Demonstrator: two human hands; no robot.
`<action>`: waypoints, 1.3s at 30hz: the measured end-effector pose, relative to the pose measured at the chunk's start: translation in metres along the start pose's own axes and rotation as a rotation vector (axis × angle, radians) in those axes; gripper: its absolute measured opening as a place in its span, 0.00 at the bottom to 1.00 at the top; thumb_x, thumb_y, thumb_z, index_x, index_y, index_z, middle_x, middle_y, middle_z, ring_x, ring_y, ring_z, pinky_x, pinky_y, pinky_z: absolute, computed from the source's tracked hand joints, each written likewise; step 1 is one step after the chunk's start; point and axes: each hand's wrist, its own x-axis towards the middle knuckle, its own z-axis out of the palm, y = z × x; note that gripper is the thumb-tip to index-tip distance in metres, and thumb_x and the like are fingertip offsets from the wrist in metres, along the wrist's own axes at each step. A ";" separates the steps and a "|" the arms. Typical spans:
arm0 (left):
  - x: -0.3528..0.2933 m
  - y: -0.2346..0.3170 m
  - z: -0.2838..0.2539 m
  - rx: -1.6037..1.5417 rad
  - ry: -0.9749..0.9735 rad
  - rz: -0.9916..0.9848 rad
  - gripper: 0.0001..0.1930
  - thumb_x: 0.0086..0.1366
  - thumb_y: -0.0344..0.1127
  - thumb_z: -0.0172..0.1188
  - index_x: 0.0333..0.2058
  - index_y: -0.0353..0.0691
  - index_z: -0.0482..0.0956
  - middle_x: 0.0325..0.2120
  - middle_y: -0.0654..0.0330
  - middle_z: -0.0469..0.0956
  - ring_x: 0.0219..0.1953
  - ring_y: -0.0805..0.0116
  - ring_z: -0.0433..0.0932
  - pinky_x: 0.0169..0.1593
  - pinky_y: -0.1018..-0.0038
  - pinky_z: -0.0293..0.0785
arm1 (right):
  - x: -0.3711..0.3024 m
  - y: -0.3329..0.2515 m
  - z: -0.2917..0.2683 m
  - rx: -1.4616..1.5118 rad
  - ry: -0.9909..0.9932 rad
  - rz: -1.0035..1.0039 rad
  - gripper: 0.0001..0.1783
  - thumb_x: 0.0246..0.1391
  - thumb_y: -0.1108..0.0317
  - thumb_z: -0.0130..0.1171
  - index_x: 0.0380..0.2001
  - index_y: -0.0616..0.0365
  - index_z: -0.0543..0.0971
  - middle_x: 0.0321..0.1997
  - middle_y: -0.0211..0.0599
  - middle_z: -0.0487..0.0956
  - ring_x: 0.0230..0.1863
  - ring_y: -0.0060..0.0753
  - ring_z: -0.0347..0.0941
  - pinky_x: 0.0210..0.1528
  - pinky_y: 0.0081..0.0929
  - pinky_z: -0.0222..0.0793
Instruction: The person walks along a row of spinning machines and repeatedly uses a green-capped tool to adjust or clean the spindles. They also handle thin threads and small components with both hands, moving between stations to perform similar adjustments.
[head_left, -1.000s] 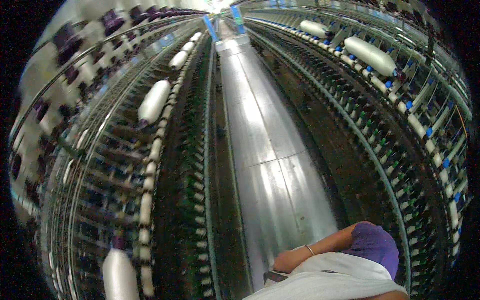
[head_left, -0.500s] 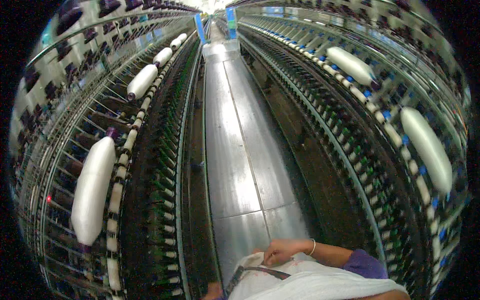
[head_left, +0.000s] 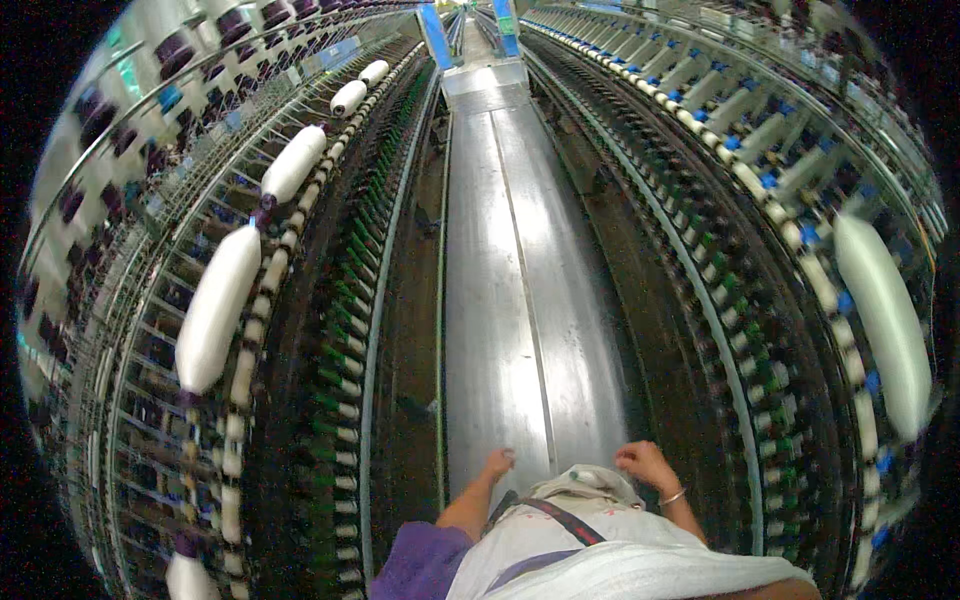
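My left hand hangs in front of my body on the left, over the metal floor, with its fingers curled in. My right hand, a thin pale bangle at its wrist, is to the right of a whitish cloth pouch at my waist. Its fingers are bent inward too. No object shows in either hand, and both stay away from the machines. A dark strap crosses the white cloth over my front.
Spinning frames line both sides of the metal walkway. Green-and-white spindles run low along them. Large white roving bobbins hang at left and right. Blue posts stand far ahead.
The machines and bobbins have shifted in view. My right hand has left the pouch and moved right. My left hand, barely visible at the lower edge before, has come up into view.
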 end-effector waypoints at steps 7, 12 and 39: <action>0.074 -0.010 -0.071 0.173 0.170 -0.491 0.20 0.60 0.48 0.55 0.43 0.39 0.80 0.36 0.50 0.81 0.38 0.55 0.79 0.41 0.60 0.75 | 0.365 -0.124 -0.132 0.073 -0.247 -0.375 0.15 0.51 0.59 0.62 0.39 0.56 0.82 0.30 0.44 0.81 0.31 0.37 0.79 0.34 0.33 0.72; 0.206 0.048 -0.140 0.266 0.050 -0.650 0.19 0.59 0.45 0.58 0.45 0.40 0.78 0.37 0.53 0.80 0.36 0.57 0.79 0.41 0.61 0.75 | 0.587 -0.155 -0.161 -0.006 -0.214 -0.398 0.18 0.50 0.61 0.62 0.43 0.57 0.80 0.33 0.43 0.82 0.33 0.39 0.79 0.36 0.34 0.72; 1.176 0.585 -0.596 0.207 0.081 -0.607 0.20 0.60 0.45 0.55 0.44 0.38 0.78 0.42 0.49 0.79 0.46 0.50 0.77 0.49 0.59 0.72 | 1.792 -0.297 -0.372 -0.303 -0.319 -0.589 0.16 0.51 0.59 0.60 0.43 0.52 0.80 0.37 0.42 0.82 0.41 0.44 0.78 0.43 0.40 0.71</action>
